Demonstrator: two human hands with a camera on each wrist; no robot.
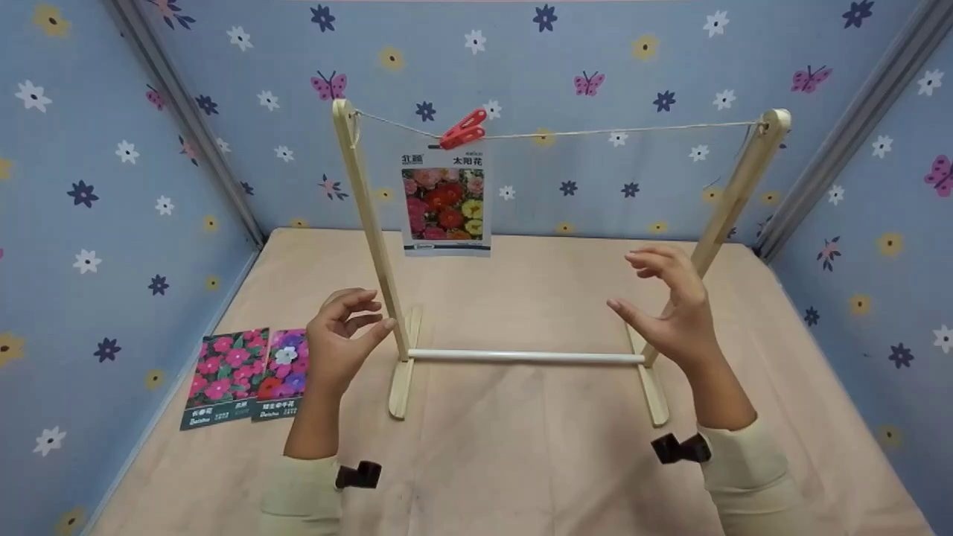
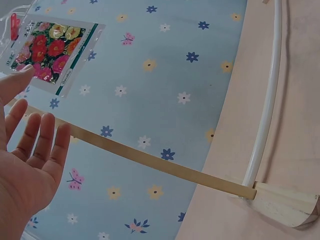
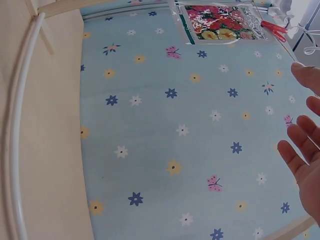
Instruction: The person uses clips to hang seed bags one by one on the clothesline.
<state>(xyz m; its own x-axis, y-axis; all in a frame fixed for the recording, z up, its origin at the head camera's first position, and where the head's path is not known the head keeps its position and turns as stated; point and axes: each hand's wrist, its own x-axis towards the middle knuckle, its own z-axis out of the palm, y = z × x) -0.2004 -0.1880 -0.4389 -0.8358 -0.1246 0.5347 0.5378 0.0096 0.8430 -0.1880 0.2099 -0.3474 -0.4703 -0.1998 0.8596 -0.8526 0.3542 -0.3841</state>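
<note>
A flower seed packet point(image 1: 444, 205) hangs from a string point(image 1: 566, 135), pinned by a red clothespin point(image 1: 463, 129) left of the string's middle. The string runs between the two upright posts of a wooden rack point(image 1: 370, 216). My left hand point(image 1: 344, 339) is beside the left post, fingers loosely bent and nothing in them. In the left wrist view that hand's palm point(image 2: 27, 170) shows bare. My right hand point(image 1: 674, 305) is raised in front of the right post point(image 1: 737, 193), thumb and fingers spread apart around nothing.
Two more flower packets point(image 1: 229, 376) lie side by side on the table at left, the right one partly behind my left hand. A white rod point(image 1: 525, 356) joins the rack's feet point(image 1: 400, 391). Flower-patterned panels point(image 1: 536, 45) close off the back and both sides.
</note>
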